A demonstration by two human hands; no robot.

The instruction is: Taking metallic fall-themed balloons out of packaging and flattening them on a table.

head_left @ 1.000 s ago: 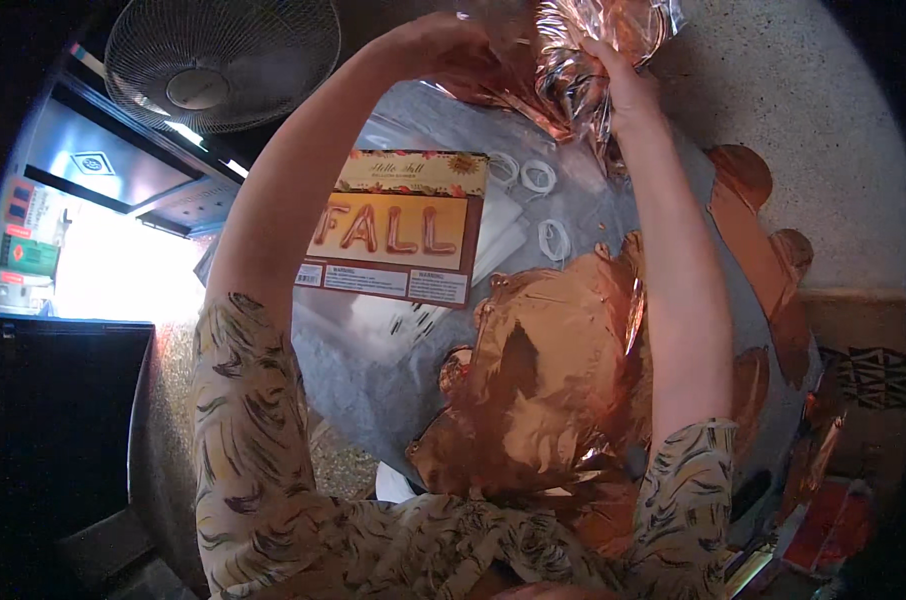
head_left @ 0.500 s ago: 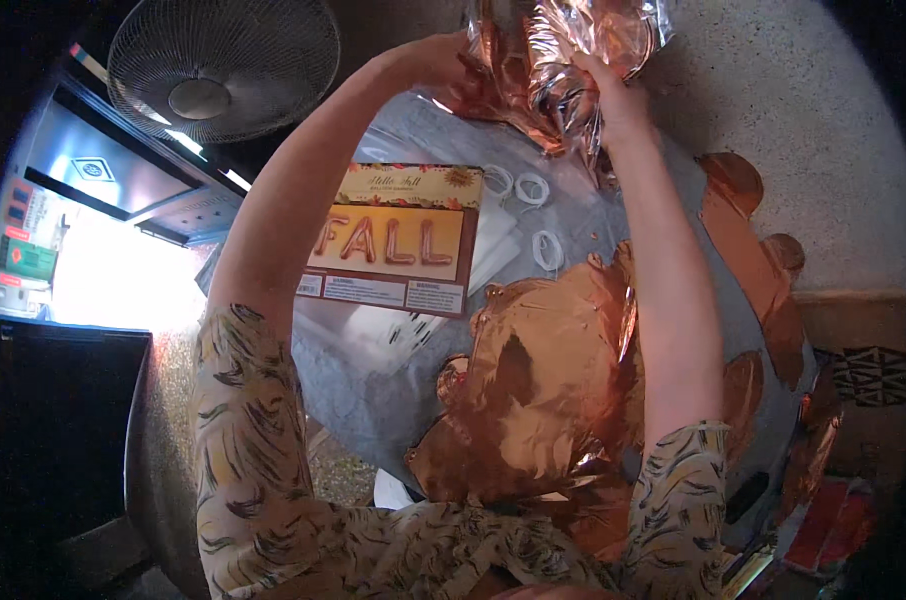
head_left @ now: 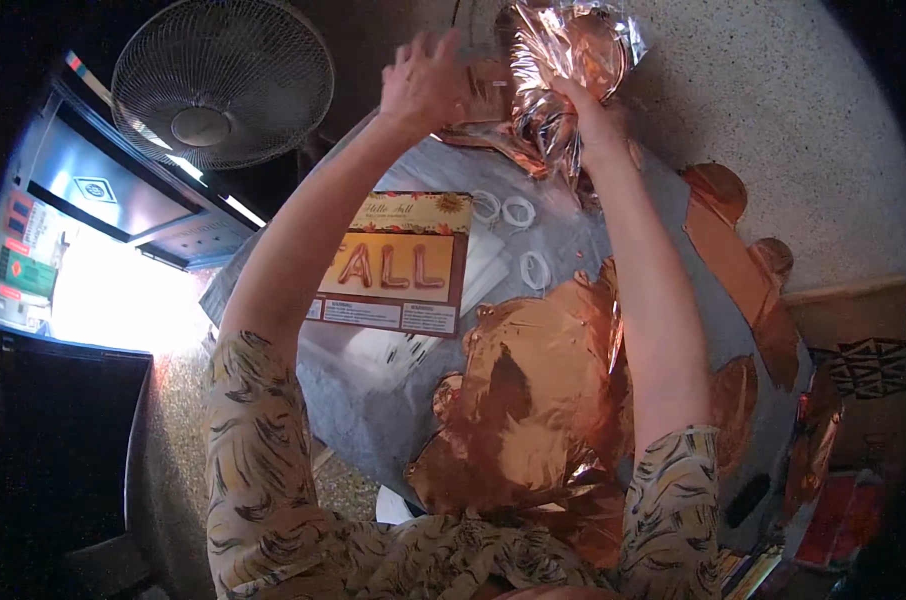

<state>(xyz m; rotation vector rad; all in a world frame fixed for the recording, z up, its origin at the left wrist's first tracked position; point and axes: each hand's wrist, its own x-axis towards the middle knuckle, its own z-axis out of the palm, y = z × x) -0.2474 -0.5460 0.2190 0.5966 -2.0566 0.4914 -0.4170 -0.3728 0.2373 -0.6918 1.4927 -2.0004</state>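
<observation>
Since the earlier frame, both hands and the crumpled foil balloon (head_left: 563, 75) are being seen further apart, the left hand (head_left: 423, 80) now drawn leftward away from the bundle's bulk. Balloon: copper-coloured, shiny, being held raised above the grey table (head_left: 393, 400). Right hand (head_left: 588, 120): being kept clamped around the balloon's gathered lower part. Left hand: being closed on the balloon's left edge, fingers curled. Printed card packet (head_left: 398, 265): being left flat on the table between the forearms. White rings (head_left: 518, 212): lying just beside the packet. Flat copper balloon (head_left: 533, 400): being spread below on the table. Fan (head_left: 221, 85): standing at upper left.
</observation>
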